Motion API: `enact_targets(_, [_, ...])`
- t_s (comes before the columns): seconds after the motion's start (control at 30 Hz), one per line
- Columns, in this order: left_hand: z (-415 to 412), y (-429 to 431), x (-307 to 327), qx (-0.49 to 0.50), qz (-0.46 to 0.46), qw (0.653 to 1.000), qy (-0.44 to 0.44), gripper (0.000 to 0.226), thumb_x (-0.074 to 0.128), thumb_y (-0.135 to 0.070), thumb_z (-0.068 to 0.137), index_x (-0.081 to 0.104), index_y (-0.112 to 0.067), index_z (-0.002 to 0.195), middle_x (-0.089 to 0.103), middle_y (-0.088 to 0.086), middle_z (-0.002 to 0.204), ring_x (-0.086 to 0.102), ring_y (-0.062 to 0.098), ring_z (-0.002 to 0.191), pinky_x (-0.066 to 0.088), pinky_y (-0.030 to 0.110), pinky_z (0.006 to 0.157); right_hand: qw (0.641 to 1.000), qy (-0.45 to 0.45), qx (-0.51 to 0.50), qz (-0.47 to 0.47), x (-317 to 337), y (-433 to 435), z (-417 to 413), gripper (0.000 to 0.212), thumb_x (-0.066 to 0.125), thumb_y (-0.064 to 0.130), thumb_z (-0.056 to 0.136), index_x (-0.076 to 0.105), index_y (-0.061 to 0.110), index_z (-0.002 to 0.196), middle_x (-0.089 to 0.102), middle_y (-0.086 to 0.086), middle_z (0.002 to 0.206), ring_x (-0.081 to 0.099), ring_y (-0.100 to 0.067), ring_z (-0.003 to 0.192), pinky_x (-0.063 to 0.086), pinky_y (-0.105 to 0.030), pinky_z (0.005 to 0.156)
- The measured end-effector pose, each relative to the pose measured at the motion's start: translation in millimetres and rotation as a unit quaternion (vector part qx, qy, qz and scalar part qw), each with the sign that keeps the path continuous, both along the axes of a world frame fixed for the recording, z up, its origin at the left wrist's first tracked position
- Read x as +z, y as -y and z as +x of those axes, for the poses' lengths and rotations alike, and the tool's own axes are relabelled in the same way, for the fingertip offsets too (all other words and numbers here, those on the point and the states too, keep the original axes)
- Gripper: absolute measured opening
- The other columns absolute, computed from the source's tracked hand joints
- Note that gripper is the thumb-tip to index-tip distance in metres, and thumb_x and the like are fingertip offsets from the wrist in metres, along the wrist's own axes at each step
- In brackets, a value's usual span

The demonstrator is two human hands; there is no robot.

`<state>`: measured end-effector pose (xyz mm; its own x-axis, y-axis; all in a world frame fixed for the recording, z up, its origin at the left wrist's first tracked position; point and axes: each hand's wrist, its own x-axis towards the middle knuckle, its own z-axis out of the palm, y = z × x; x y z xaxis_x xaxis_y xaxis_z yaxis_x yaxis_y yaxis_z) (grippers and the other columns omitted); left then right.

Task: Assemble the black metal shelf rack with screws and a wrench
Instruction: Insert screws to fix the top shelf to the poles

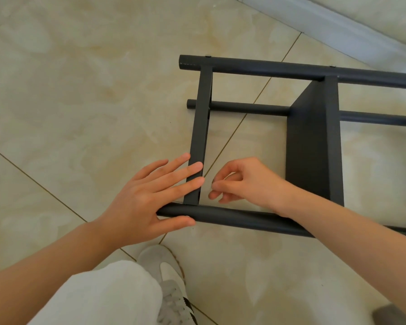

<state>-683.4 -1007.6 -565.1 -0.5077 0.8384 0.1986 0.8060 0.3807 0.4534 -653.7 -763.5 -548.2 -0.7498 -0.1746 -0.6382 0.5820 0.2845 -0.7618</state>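
Your right hand (246, 181), at centre frame, pinches something small and dark between thumb and fingertips, probably a screw (213, 182), though it is too small to be sure. It hovers just beside the near end of the left shelf (201, 127). Your left hand (145, 195) lies flat with fingers spread: the fingers press on that shelf's edge and the thumb rests on the near tube (239, 219), steadying the joint where the two meet.

The rack (373, 77) lies on its side on the floor (80, 90), filling the right half of the frame. Two shelves already span the tubes, the left one and the right shelf (314, 141), and the far tube (267, 69) shows a screw head (208, 55) above each of them. A middle tube (249, 108) runs between.

So the far side looks fastened. By my reading the near corner under your hands is not yet screwed. No wrench is in view, so tightening is still to come.
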Motion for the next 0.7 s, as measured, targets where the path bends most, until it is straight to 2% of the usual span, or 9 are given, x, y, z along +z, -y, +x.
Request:
enact_targets(0.13, [0.5, -0.3, -0.9, 0.000, 0.009, 1.000, 0.007, 0.058, 0.058, -0.051, 0.097, 0.051, -0.016, 0.142, 0.042, 0.004, 0.155, 0.033, 0.027, 0.149, 0.035, 0.046, 0.116, 0.998, 0.035, 0.037, -0.037, -2.5, 11.1, -3.5, 0.009, 0.064, 0.018, 0.094, 0.063, 0.010, 0.097, 0.077, 0.002, 0.081, 0.073, -0.010, 0.074, 0.056, -0.015, 0.065])
enact_targets(0.27, [0.8, 0.5, -2.7, 0.000, 0.016, 1.000, 0.017, 0.060, 0.060, -0.051, 0.097, 0.049, -0.015, 0.144, 0.042, 0.005, 0.156, 0.032, 0.027, 0.149, 0.034, 0.045, 0.116, 0.998, -0.005, 0.056, -0.013, -4.7, 20.1, -6.1, 0.011, 0.063, 0.020, 0.094, 0.070, 0.014, 0.087, 0.074, 0.005, 0.076, 0.068, 0.000, 0.070, 0.054, -0.015, 0.060])
enact_targets(0.47, [-0.2, 0.4, -3.5, -0.001, 0.023, 1.000, 0.016, 0.062, 0.061, -0.050, 0.096, 0.047, -0.015, 0.145, 0.043, 0.006, 0.155, 0.034, 0.028, 0.148, 0.035, 0.049, 0.115, 0.998, 0.008, 0.065, -0.006, -4.5, 27.9, -13.8, 0.018, 0.064, 0.009, 0.089, 0.072, 0.013, 0.074, 0.072, 0.002, 0.066, 0.071, -0.007, 0.064, 0.058, -0.019, 0.063])
enact_targets(0.6, [-0.2, 0.5, -4.2, -0.001, 0.026, 1.000, 0.017, 0.061, 0.061, -0.050, 0.096, 0.047, -0.015, 0.144, 0.044, 0.007, 0.155, 0.034, 0.028, 0.148, 0.035, 0.049, 0.115, 0.997, 0.054, 0.052, -0.035, -2.9, 28.3, -13.9, 0.021, 0.063, 0.013, 0.089, 0.072, 0.022, 0.073, 0.073, 0.006, 0.067, 0.070, -0.002, 0.064, 0.054, -0.016, 0.058])
enact_targets(0.7, [0.4, 0.3, -4.6, 0.001, 0.024, 1.000, 0.019, 0.061, 0.061, -0.050, 0.096, 0.047, -0.015, 0.145, 0.043, 0.007, 0.155, 0.033, 0.028, 0.148, 0.034, 0.049, 0.116, 0.997, 0.056, 0.056, -0.020, -3.3, 28.4, -14.9, 0.020, 0.067, 0.019, 0.086, 0.072, 0.025, 0.068, 0.072, 0.010, 0.067, 0.065, 0.003, 0.063, 0.051, -0.019, 0.064])
